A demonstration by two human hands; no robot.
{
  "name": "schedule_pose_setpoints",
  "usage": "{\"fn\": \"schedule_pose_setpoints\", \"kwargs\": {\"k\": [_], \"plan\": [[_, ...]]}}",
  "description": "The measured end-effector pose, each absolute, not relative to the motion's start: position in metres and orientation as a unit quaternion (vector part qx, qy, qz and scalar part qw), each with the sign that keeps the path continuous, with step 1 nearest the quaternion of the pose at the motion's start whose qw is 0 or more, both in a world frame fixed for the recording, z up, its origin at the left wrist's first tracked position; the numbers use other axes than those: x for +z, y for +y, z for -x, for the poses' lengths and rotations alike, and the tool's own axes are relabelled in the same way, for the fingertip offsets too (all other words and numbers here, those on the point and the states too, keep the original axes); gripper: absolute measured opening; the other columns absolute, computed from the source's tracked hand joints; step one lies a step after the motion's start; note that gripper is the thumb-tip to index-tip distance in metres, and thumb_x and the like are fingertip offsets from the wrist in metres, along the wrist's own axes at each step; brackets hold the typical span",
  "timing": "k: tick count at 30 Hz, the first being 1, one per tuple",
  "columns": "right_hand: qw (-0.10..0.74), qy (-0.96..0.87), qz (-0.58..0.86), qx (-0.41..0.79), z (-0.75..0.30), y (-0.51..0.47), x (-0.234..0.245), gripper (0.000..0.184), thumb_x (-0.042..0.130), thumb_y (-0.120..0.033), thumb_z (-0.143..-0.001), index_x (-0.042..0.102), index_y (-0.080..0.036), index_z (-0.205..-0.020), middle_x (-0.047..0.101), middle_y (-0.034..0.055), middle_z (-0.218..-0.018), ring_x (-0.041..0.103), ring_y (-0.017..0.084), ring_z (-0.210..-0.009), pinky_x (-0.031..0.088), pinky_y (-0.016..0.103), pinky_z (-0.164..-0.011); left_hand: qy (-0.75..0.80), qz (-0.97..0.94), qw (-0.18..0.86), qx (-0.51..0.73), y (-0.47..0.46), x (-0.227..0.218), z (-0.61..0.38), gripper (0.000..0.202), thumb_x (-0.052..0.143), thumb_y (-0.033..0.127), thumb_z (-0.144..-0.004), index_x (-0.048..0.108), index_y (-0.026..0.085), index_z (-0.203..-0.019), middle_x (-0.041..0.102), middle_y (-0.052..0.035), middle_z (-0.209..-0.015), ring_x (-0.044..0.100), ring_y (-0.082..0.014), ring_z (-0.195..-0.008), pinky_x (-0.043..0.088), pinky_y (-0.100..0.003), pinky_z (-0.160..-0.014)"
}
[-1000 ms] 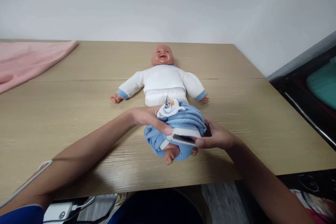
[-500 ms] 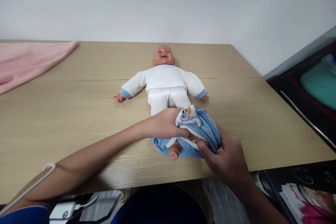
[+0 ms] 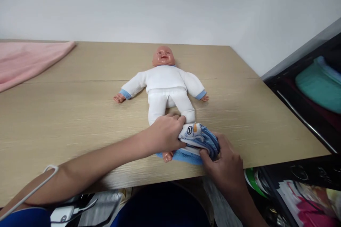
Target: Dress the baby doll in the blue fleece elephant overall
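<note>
A baby doll (image 3: 163, 85) in a white top and white trousers lies on its back on the wooden table (image 3: 66, 113), head away from me. A bunched blue knitted garment (image 3: 199, 143) with a cartoon patch sits at the doll's feet near the table's front edge. My left hand (image 3: 165, 134) is closed on the garment's left side, over the doll's lower legs. My right hand (image 3: 223, 163) grips its right side from below. One bare doll foot (image 3: 167, 156) pokes out under my left hand.
A pink cloth (image 3: 29, 60) lies at the table's far left corner. To the right stands a dark shelf unit (image 3: 306, 113) holding a teal folded item (image 3: 319, 85). A white cable (image 3: 34, 188) runs along my left forearm. Cluttered things lie below the table edge.
Both hands have drawn the blue garment down the doll's legs toward the feet. The white trousers, covered a second ago, now show down to the shins.
</note>
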State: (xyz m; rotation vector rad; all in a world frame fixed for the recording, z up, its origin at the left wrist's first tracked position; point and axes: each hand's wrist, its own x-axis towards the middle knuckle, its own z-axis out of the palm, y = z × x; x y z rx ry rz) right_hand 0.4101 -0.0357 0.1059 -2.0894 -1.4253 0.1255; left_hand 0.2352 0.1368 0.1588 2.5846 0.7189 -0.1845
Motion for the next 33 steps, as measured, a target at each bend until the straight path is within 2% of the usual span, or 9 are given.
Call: {"fn": "schedule_pose_setpoints", "kwargs": {"k": [2, 4, 7, 12, 15, 21, 26, 29, 33], "plan": [[0.268, -0.509, 0.810, 0.112, -0.412, -0.033, 0.110, 0.028, 0.065, -0.045, -0.091, 0.066, -0.029, -0.114, 0.080, 0.0066, -0.093, 0.075, 0.036, -0.085, 0.051, 0.042, -0.074, 0.262, -0.936, 0.224, -0.068, 0.138, 0.157, -0.236, 0.043, 0.079, 0.041, -0.090, 0.061, 0.017, -0.122, 0.078, -0.0182, -0.121, 0.075, -0.0422, -0.118, 0.060, -0.047, -0.092], [0.272, -0.480, 0.813, 0.185, -0.415, -0.031, 0.112, 0.029, 0.065, -0.048, -0.090, 0.064, -0.029, -0.112, 0.080, 0.0053, -0.090, 0.076, 0.035, -0.084, 0.052, 0.042, -0.075, 0.266, -0.932, 0.239, -0.062, 0.139, 0.154, -0.236, 0.046, 0.078, 0.042, -0.091, 0.059, 0.017, -0.124, 0.079, -0.0181, -0.119, 0.077, -0.0422, -0.115, 0.059, -0.046, -0.089], [0.346, -0.448, 0.779, 0.269, -0.420, -0.028, 0.109, 0.033, 0.066, -0.048, -0.089, 0.064, -0.027, -0.115, 0.083, 0.0067, -0.103, 0.078, 0.034, -0.098, 0.058, 0.043, -0.086, 0.271, -0.918, 0.287, -0.033, 0.142, 0.150, -0.235, 0.047, 0.076, 0.046, -0.092, 0.057, 0.018, -0.125, 0.079, -0.0175, -0.116, 0.078, -0.0410, -0.109, 0.056, -0.045, -0.084], [0.447, -0.402, 0.720, 0.346, -0.420, -0.023, 0.092, 0.037, 0.076, -0.046, -0.087, 0.064, -0.025, -0.115, 0.079, 0.0053, -0.105, 0.075, 0.030, -0.100, 0.060, 0.040, -0.092, 0.284, -0.864, 0.415, 0.025, 0.148, 0.141, -0.231, 0.061, 0.084, 0.049, -0.085, 0.051, 0.021, -0.129, 0.080, -0.0142, -0.118, 0.078, -0.0390, -0.108, 0.053, -0.044, -0.085], [0.476, -0.403, 0.689, 0.368, -0.417, -0.021, 0.086, 0.038, 0.078, -0.044, -0.091, 0.063, -0.025, -0.120, 0.078, 0.0045, -0.107, 0.074, 0.027, -0.101, 0.061, 0.037, -0.094, 0.286, -0.828, 0.480, 0.049, 0.154, 0.138, -0.227, 0.066, 0.084, 0.047, -0.082, 0.050, 0.021, -0.132, 0.079, -0.0142, -0.124, 0.077, -0.0382, -0.112, 0.053, -0.046, -0.090], [0.497, -0.448, 0.645, 0.369, -0.416, -0.018, 0.083, 0.041, 0.078, -0.040, -0.097, 0.061, -0.025, -0.132, 0.077, 0.0065, -0.126, 0.074, 0.026, -0.118, 0.060, 0.037, -0.107, 0.279, -0.787, 0.546, 0.067, 0.161, 0.140, -0.223, 0.052, 0.078, 0.041, -0.083, 0.056, 0.021, -0.126, 0.077, -0.0112, -0.126, 0.073, -0.0349, -0.120, 0.054, -0.048, -0.103], [0.533, -0.460, 0.611, 0.364, -0.421, -0.019, 0.076, 0.045, 0.081, -0.037, -0.095, 0.058, -0.029, -0.134, 0.079, 0.0058, -0.123, 0.078, 0.025, -0.113, 0.064, 0.034, -0.100, 0.296, -0.736, 0.602, 0.089, 0.160, 0.135, -0.223, 0.084, 0.085, 0.046, -0.075, 0.039, 0.020, -0.140, 0.077, -0.0112, -0.118, 0.075, -0.0326, -0.103, 0.057, -0.044, -0.087], [0.533, -0.471, 0.607, 0.354, -0.423, -0.020, 0.072, 0.045, 0.080, -0.037, -0.096, 0.059, -0.031, -0.136, 0.079, 0.0057, -0.123, 0.078, 0.025, -0.113, 0.065, 0.034, -0.099, 0.307, -0.740, 0.591, 0.090, 0.159, 0.136, -0.223, 0.074, 0.086, 0.044, -0.074, 0.051, 0.019, -0.135, 0.076, -0.0127, -0.123, 0.073, -0.0344, -0.112, 0.057, -0.045, -0.092], [0.542, -0.487, 0.596, 0.338, -0.420, -0.022, 0.065, 0.047, 0.082, -0.042, -0.100, 0.060, -0.033, -0.140, 0.076, 0.0071, -0.133, 0.077, 0.026, -0.119, 0.065, 0.036, -0.104, 0.301, -0.746, 0.586, 0.098, 0.161, 0.141, -0.224, 0.052, 0.084, 0.036, -0.075, 0.068, 0.020, -0.122, 0.077, -0.0079, -0.119, 0.073, -0.0330, -0.114, 0.055, -0.045, -0.099]]}}
